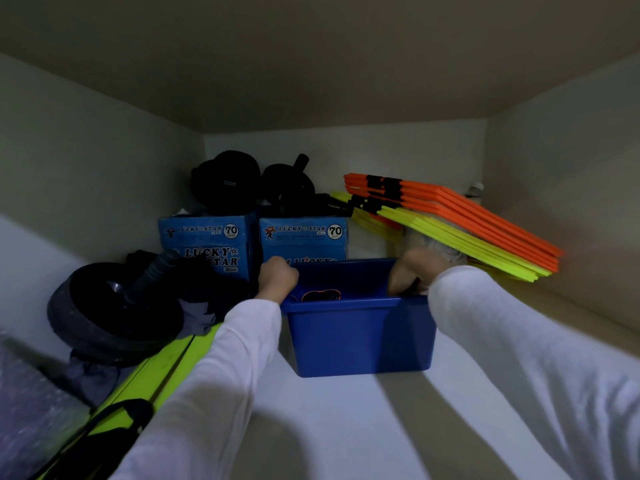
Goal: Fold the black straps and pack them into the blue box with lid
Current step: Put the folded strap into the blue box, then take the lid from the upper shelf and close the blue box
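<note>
I see the blue box [360,336] at frame centre, left hand [277,278] curled over its left rim, right hand [417,271] gripping its right rim, orange and yellow bars [460,225] at right.

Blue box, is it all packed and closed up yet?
Not closed: the blue box sits open on the shelf with no lid showing. Something dark with an orange edge lies inside, perhaps straps. Now the left hand and right hand grip its rim at both sides. Still left: putting the lid on.
</note>
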